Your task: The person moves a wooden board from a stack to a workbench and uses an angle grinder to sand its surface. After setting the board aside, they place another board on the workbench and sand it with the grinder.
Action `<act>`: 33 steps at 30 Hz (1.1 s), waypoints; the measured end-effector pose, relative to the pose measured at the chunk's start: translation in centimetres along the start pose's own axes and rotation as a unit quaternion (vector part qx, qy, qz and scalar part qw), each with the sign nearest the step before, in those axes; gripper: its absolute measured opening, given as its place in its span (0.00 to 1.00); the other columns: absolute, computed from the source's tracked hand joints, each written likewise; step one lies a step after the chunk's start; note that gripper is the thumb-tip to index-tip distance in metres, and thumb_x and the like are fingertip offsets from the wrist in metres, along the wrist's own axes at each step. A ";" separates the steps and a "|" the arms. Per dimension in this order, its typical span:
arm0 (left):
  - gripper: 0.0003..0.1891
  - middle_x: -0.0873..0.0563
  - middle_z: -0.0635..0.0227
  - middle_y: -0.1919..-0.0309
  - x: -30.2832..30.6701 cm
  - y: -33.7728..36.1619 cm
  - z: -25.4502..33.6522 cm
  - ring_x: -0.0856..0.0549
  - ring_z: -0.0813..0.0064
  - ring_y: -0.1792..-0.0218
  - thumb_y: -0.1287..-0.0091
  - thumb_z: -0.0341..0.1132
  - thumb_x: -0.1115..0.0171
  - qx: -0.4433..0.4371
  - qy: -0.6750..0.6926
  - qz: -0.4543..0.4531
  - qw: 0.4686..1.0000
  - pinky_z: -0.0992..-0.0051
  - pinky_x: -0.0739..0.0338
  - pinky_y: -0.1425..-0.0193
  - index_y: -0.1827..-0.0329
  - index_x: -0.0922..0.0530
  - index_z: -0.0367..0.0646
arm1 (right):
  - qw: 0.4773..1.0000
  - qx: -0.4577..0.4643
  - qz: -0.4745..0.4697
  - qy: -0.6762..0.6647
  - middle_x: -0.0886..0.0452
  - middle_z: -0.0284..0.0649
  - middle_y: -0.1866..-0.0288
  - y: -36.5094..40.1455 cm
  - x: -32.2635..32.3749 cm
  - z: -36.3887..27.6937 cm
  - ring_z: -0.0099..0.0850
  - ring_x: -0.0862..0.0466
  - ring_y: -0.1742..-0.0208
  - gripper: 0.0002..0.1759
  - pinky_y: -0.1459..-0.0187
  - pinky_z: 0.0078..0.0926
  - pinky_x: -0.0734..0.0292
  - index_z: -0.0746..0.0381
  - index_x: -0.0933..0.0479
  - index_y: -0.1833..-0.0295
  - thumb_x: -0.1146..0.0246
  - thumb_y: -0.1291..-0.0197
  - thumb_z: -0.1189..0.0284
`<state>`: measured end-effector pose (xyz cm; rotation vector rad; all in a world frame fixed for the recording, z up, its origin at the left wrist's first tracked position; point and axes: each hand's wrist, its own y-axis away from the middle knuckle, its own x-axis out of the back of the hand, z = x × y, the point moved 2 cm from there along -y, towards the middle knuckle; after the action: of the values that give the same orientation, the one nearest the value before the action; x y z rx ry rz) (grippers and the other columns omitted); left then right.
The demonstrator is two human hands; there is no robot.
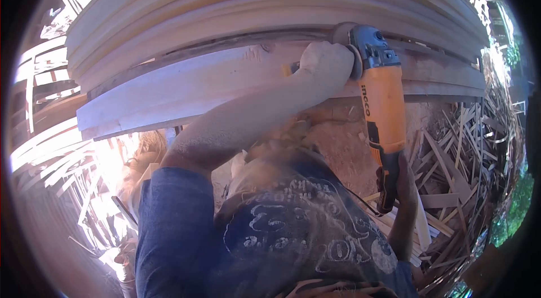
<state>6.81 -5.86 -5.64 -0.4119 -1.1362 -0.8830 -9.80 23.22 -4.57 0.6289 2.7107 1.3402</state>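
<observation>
An orange and black angle grinder (384, 109) lies across the edge of a wooden board (186, 81), its grey head and disc against the wood. My left hand (327, 65) is wrapped round the grinder's side handle, whose end pokes out to the left of the fist. Around the dark rear grip of the grinder is my right hand (407, 185), lower right, its fingers partly hidden behind the tool. Several long moulded wooden pieces (270, 2) lie side by side beyond the board. Pale dust covers my left hand and forearm.
Heaps of thin wood offcuts (451, 168) lie on the ground at the right, with more scrap strips (62, 168) at the left. A dark cord runs from the grinder's rear towards my shirt. Green foliage shows at the far right edge.
</observation>
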 end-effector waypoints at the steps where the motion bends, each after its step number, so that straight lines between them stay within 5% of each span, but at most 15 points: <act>1: 0.08 0.11 0.58 0.60 0.7 2.5 -2.2 0.11 0.60 0.58 0.41 0.33 0.36 0.033 0.021 -0.011 0.999 0.65 0.16 0.57 0.60 0.16 0.42 | 0.999 0.009 -0.026 0.033 0.21 0.39 0.73 0.0 -2.2 -1.0 0.28 0.20 0.77 0.34 0.75 0.28 0.23 0.61 0.27 0.51 0.55 0.30 0.38; 5: 0.10 0.13 0.48 0.66 2.4 11.7 -11.0 0.13 0.46 0.62 0.44 0.35 0.37 0.157 0.019 0.045 0.986 0.54 0.18 0.56 0.65 0.17 0.38 | 0.972 0.048 -0.146 0.178 0.18 0.47 0.56 -1.5 -10.6 -4.1 0.32 0.16 0.59 0.33 0.56 0.27 0.21 0.65 0.34 0.33 0.54 0.26 0.46; 8: 0.08 0.14 0.48 0.71 3.2 18.0 -15.8 0.14 0.45 0.64 0.43 0.34 0.37 0.256 0.004 0.079 0.964 0.53 0.19 0.58 0.67 0.17 0.38 | 0.933 0.198 -0.199 0.225 0.25 0.54 0.36 -3.0 -17.0 -5.0 0.38 0.24 0.35 0.37 0.36 0.31 0.31 0.65 0.42 0.25 0.53 0.26 0.48; 11: 0.09 0.14 0.48 0.71 4.7 23.1 -18.8 0.13 0.48 0.63 0.43 0.36 0.36 0.322 0.014 0.079 0.943 0.54 0.19 0.57 0.66 0.16 0.38 | 0.908 0.157 -0.270 0.281 0.33 0.58 0.28 -2.3 -22.6 -8.3 0.44 0.32 0.27 0.40 0.28 0.36 0.39 0.66 0.42 0.24 0.52 0.28 0.45; 14: 0.09 0.12 0.50 0.70 5.3 26.5 -20.7 0.12 0.51 0.63 0.44 0.36 0.34 0.408 0.034 0.115 0.905 0.58 0.18 0.57 0.63 0.14 0.42 | 0.881 0.141 -0.293 0.344 0.30 0.59 0.31 -3.6 -26.3 -9.8 0.47 0.30 0.28 0.42 0.30 0.38 0.37 0.65 0.40 0.25 0.51 0.30 0.42; 19: 0.10 0.13 0.50 0.70 5.7 25.0 -19.0 0.12 0.51 0.63 0.44 0.36 0.33 0.324 0.093 0.086 0.938 0.59 0.18 0.59 0.61 0.13 0.43 | 0.889 0.139 -0.287 0.328 0.24 0.55 0.35 -3.7 -23.9 -9.8 0.46 0.25 0.33 0.41 0.34 0.39 0.32 0.62 0.40 0.25 0.50 0.31 0.43; 21: 0.10 0.13 0.47 0.70 4.6 21.8 -16.8 0.13 0.49 0.63 0.44 0.35 0.35 0.301 0.089 0.046 0.948 0.59 0.18 0.58 0.62 0.14 0.41 | 0.916 0.115 -0.245 0.297 0.23 0.51 0.37 -2.6 -19.5 -9.2 0.45 0.21 0.37 0.40 0.36 0.39 0.30 0.61 0.40 0.24 0.49 0.30 0.44; 23: 0.08 0.13 0.48 0.69 3.1 17.3 -13.5 0.13 0.48 0.65 0.43 0.34 0.37 0.242 0.113 0.031 0.963 0.56 0.18 0.58 0.65 0.15 0.41 | 0.950 0.053 -0.183 0.246 0.21 0.47 0.42 -2.0 -13.9 -6.7 0.38 0.15 0.52 0.38 0.49 0.35 0.22 0.62 0.42 0.24 0.49 0.29 0.47; 27: 0.09 0.12 0.53 0.68 1.0 7.3 -5.2 0.11 0.52 0.62 0.42 0.34 0.37 0.107 0.133 -0.091 0.981 0.59 0.16 0.58 0.62 0.17 0.40 | 0.990 0.053 -0.107 0.081 0.20 0.42 0.60 0.4 -3.8 -2.7 0.25 0.20 0.71 0.33 0.71 0.23 0.24 0.63 0.34 0.31 0.49 0.28 0.47; 33: 0.09 0.11 0.58 0.62 -2.7 -5.6 5.4 0.11 0.60 0.59 0.40 0.37 0.36 -0.054 0.131 -0.067 0.988 0.64 0.17 0.54 0.62 0.13 0.45 | 0.994 -0.004 0.092 -0.060 0.21 0.39 0.73 0.7 7.3 1.8 0.28 0.21 0.78 0.33 0.75 0.26 0.24 0.61 0.28 0.44 0.53 0.29 0.40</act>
<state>-1.27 -4.46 -6.75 -0.3004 -0.8832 -1.0868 -15.85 27.78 -4.17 0.9461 2.6052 1.3009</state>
